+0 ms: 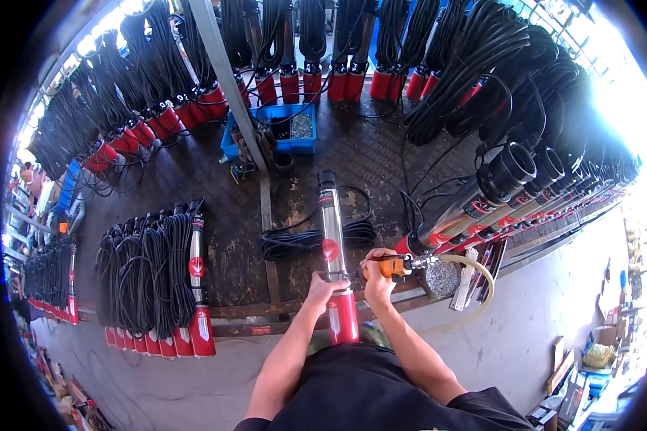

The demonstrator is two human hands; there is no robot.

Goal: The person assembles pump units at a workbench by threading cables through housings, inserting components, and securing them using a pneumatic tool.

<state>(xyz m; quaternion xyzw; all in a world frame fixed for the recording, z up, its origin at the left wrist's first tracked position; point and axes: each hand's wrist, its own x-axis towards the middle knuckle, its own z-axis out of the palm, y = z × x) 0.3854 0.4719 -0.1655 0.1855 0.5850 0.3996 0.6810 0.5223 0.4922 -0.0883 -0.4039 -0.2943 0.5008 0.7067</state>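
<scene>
A slim submersible pump (331, 223) with a black cap, a steel tube and a red lower end lies over the workbench's front edge, its red end close to my body. My left hand (325, 290) is closed around the pump just above the red part. An orange air screwdriver (391, 268) sits in my right hand (378, 279), its nose pointing left at the pump's side near my left fingers. Whether the tip touches the pump I cannot tell. From the tool's back a pale air hose (482, 269) curves off to the right. Behind the pump lies a coiled black cable (295, 243).
The dark workbench (230, 266) has a metal post (230, 79) rising from it. A blue bin (305, 147) holds small metal parts. Pumps with bundled cables (151, 273) lie at left; others line the back. At right, larger steel pumps (482, 197) lie beside a tub of screws (442, 279).
</scene>
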